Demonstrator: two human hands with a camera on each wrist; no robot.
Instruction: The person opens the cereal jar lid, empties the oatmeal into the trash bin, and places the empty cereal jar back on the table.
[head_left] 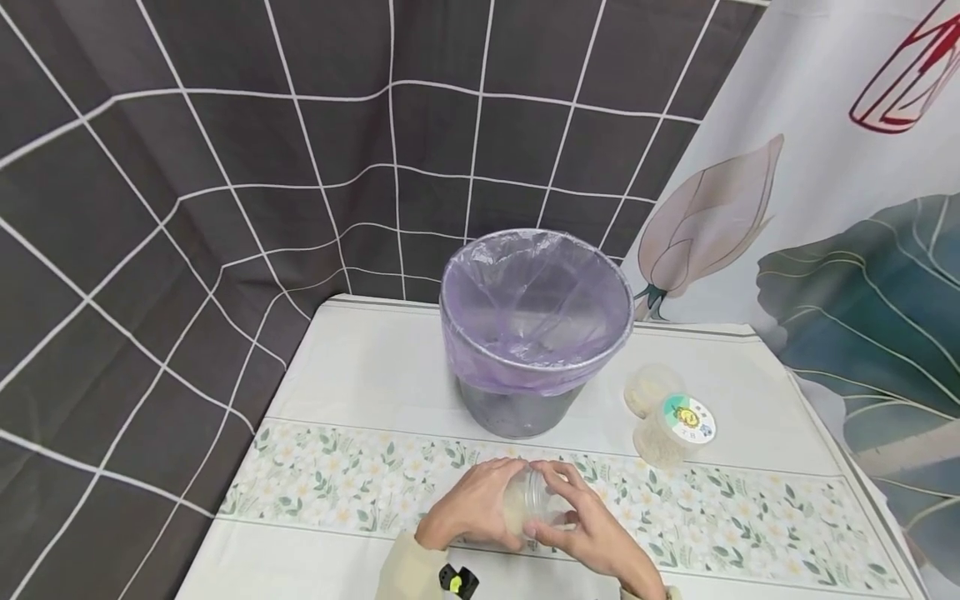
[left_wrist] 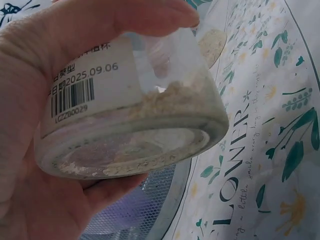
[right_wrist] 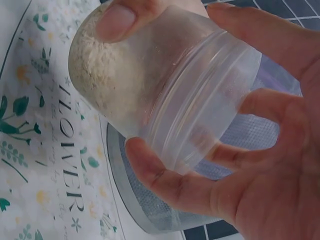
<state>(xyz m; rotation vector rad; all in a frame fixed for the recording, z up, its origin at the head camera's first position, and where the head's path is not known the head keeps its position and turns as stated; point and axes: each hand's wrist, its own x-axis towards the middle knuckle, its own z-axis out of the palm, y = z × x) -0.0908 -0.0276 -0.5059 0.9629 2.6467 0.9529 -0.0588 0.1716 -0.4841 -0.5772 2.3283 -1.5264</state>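
A clear jar (head_left: 516, 503) with a pale, crumbly filling is held tilted on its side between both hands, low in the head view. My left hand (head_left: 480, 502) grips its body around the base end, partly covering a printed label (left_wrist: 90, 82). In the right wrist view, my right hand (right_wrist: 265, 165) grips the jar's clear ridged end (right_wrist: 200, 95), fingers spread around it. The pale filling (right_wrist: 107, 72) lies toward the base. My left thumb (right_wrist: 117, 22) rests on the jar's side.
A mesh waste bin (head_left: 517, 412) with a purple liner (head_left: 540, 292) stands just beyond the hands. To its right are a jar with a printed lid (head_left: 688, 418) and another pale round container (head_left: 651, 389). A flower-patterned cloth (head_left: 330, 475) covers the table; dark checked fabric (head_left: 337, 142) hangs behind.
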